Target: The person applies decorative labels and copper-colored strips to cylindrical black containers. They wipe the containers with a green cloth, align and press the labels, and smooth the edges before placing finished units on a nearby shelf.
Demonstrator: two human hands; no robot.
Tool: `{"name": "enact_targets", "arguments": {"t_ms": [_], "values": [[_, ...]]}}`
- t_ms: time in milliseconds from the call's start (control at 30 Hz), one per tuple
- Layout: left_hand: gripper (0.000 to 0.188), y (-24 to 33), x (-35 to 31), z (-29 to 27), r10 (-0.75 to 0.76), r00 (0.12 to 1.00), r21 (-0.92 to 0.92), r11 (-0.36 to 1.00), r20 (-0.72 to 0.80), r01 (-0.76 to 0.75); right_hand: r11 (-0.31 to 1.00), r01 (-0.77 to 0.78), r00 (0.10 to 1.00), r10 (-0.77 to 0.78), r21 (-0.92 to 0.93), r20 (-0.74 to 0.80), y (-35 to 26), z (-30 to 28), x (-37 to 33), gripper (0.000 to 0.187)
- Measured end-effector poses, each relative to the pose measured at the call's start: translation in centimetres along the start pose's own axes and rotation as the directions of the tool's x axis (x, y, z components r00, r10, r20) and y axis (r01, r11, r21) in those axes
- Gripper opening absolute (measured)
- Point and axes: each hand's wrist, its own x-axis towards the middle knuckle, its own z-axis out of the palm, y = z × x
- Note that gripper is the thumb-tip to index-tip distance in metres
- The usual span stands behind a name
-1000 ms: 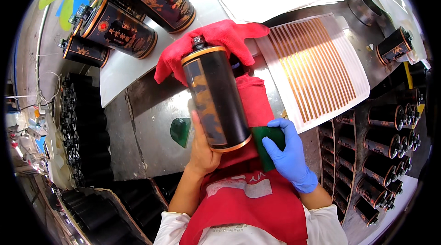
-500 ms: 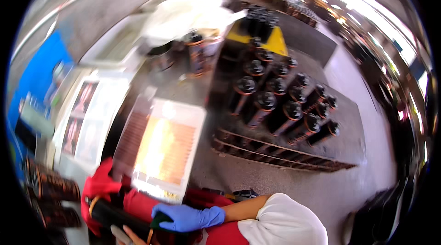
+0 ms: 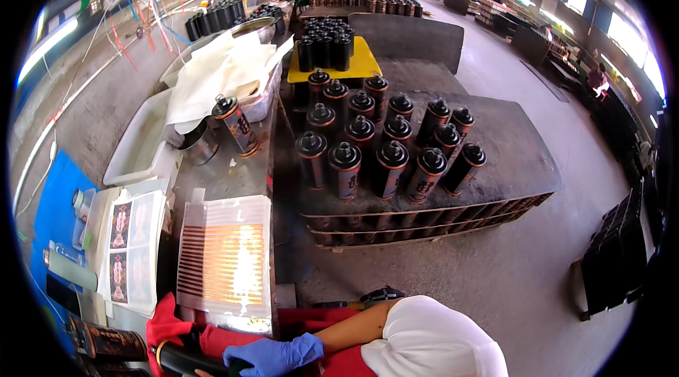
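Note:
At the lower edge lies a black cylindrical bottle [image 3: 189,361] with a gold ring near its left end, tilted over red cloth [image 3: 230,339]. My right hand [image 3: 274,354], in a blue glove, is closed at the bottle's right end over a dark green, soft-looking piece [image 3: 240,366]. Only a sliver of my left hand [image 3: 204,373] shows, its fingers against the bottle's underside; the rest is cut off. Just beyond is a sheet of orange-gold strips [image 3: 205,264] on the bench. Left of it are printed sheets [image 3: 138,253] with dark label pictures.
Several black bottles [image 3: 392,165] stand on a dark low table [image 3: 509,136] ahead. A lone bottle [image 3: 235,126] stands beside a metal pot [image 3: 200,145] and white tray [image 3: 138,143]. Bottles [image 3: 106,341] lie at lower left. A black rack [image 3: 615,257] stands right; people sit far back.
The view has tilted up and turned right, so the bench and bottles appear further left and the far room shows. My hands and the held bottle sit lower in the picture; the blur is gone.

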Motion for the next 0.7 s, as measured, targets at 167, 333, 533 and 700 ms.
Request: {"name": "enact_targets", "arguments": {"t_ms": [167, 333, 533, 700], "values": [[0.072, 1.6, 1.9, 0.0, 0.117, 0.993, -0.041, 0.992, -0.016, -0.118, 0.99, -0.136, 0.988, 0.137, 0.019, -0.076, 5.6, 0.3, -0.2, 0.026], [0.082, -0.6, -0.9, 1.6, 0.02, 0.99, 0.019, 1.0, -0.139, -0.018, 0.991, -0.129, 0.987, 0.127, -0.021, -0.098, 4.7, 0.2, 0.7, 0.029], [0.081, 1.7, -0.5, 0.4, 0.035, 0.935, -0.025, 0.999, -0.352, -0.047, 0.994, -0.077, 0.997, 0.079, 0.074, -0.026, 4.1, -0.1, 0.2, 0.027], [0.067, 3.5, 0.4, -0.8, -0.054, 0.994, -0.006, 0.999, -0.093, 0.054, 0.998, -0.038, 0.991, 0.043, 0.044, -0.123, 3.7, -0.9, 0.0, 0.029]]}}
